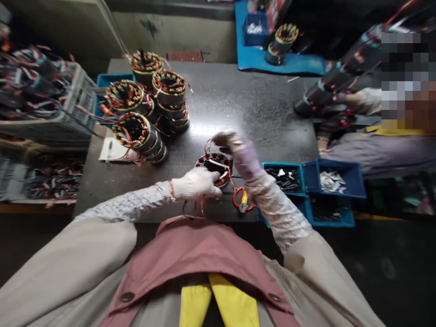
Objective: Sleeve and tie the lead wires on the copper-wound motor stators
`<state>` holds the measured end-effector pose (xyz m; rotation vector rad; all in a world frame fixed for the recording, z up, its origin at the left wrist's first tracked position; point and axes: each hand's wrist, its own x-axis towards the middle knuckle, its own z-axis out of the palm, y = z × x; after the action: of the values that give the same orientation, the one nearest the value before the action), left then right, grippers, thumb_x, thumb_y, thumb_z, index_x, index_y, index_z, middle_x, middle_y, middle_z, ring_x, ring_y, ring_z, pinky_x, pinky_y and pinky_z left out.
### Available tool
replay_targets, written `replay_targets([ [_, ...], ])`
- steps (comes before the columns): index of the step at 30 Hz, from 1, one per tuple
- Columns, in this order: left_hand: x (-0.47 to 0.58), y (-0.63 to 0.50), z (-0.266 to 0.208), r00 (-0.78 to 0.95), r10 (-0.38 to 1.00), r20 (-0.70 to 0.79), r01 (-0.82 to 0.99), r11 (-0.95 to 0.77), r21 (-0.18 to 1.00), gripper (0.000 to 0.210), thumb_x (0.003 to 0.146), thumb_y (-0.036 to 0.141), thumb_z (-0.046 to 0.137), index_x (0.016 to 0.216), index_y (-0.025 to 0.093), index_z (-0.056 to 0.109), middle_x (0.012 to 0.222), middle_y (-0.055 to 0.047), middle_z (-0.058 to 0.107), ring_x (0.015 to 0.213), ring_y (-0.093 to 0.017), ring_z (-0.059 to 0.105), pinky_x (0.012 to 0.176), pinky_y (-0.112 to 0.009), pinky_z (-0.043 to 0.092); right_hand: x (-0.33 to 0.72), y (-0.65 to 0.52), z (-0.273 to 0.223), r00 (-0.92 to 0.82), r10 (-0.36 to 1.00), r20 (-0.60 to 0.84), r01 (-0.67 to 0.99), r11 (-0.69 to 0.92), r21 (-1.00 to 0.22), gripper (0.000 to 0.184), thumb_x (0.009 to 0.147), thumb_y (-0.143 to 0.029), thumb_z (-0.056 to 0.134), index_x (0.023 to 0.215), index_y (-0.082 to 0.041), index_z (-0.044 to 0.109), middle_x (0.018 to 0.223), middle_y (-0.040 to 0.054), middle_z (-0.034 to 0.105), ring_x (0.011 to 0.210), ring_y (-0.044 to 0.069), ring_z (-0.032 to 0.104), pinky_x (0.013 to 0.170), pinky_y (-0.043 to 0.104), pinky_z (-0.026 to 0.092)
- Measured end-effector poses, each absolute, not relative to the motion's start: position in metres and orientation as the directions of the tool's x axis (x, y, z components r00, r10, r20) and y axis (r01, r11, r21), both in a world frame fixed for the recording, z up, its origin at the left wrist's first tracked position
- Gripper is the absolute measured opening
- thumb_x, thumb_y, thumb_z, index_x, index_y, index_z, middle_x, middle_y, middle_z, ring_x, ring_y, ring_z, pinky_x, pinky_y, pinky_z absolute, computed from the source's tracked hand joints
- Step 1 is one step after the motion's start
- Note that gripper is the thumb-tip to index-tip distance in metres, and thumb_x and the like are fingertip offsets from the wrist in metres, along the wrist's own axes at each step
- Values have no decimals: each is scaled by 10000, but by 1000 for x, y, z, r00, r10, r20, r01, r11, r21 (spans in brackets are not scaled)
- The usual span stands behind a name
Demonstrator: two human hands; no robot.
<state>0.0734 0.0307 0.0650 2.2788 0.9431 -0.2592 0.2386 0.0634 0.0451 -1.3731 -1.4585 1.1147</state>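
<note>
So the short, dark ring-shaped coil with red-brown copper windings (207, 166) is sitting opening-up around the middle of the dark, shiny desk's (238, 104) near edge, its axis standing roughly upright. The white-gloved left hand (200, 182) is the closer one, lying over the near-left rim with fingers curling toward the opening, can't tell how firmly. The blurry gloved right hand (229, 141) is hovering off the far-right side by a thin copper wire loop (206, 144), ring lying near-left of it, and honestly can't tell if it's pinching anything.

Head cam looks fwd/down, close over tbl (235, 97).
</note>
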Motion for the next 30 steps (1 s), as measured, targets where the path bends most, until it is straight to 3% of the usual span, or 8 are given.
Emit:
replay_targets([
  [3,32,40,69,766,627,-144,490,-424,762,346,865,487,562,953,213,753,999,-75,690,900,-214,646,794,-314,506,289,29,40,233,972,31,331,-49,-942,490,918,-602,449,1020,-191,694,1011,91,747,934,202,704,825,382,569],
  [7,-21,34,47,387,915,-114,420,-65,905,384,916,451,470,931,172,733,968,-78,716,868,-189,644,780,-310,526,305,-2,17,145,989,20,651,-80,-755,324,870,-453,560,956,-186,722,989,100,750,952,245,692,902,437,552],
  [11,-42,23,-1,367,912,-185,653,-111,749,335,884,411,511,913,198,768,1025,-77,694,941,-219,632,870,-338,492,266,15,12,-187,982,-32,911,161,-380,287,868,-300,602,1103,-187,724,1231,138,685,1145,294,601,1022,485,466],
  [15,-37,16,-40,348,834,-429,894,-157,420,387,926,433,454,1088,262,761,1103,-116,628,949,-274,627,773,-352,460,233,42,17,-444,869,-220,896,423,-137,287,917,-216,547,1144,-178,717,1283,140,662,1208,302,545,1054,484,403],
  [20,-18,-5,-53,343,737,-583,938,-236,254,370,936,412,461,1162,293,729,1190,-149,605,955,-309,626,761,-370,445,230,54,-9,-289,934,-211,884,176,-432,206,883,-217,556,939,-158,745,1051,115,741,1010,250,645,936,411,495],
  [23,-12,-16,-41,344,731,-589,938,-234,257,338,935,373,470,1089,257,748,1260,-138,610,1039,-322,608,827,-383,456,244,56,-20,13,977,-214,654,-170,-737,226,831,-355,599,839,-159,712,820,60,732,774,206,666,760,362,552],
  [25,-6,-15,-24,351,794,-496,929,-230,288,383,975,378,399,1140,247,719,1335,-123,587,1115,-307,593,902,-386,455,258,54,-19,106,982,-157,498,-189,-846,293,826,-434,590,846,-162,696,798,53,719,741,201,665,722,361,561],
  [30,48,37,17,541,824,-169,815,-465,346,505,939,366,537,1423,230,499,1455,-169,505,1227,-318,564,987,-430,446,286,23,1,-180,983,21,725,147,-673,300,868,-372,591,1053,-172,715,1157,131,695,1087,263,644,971,442,518],
])
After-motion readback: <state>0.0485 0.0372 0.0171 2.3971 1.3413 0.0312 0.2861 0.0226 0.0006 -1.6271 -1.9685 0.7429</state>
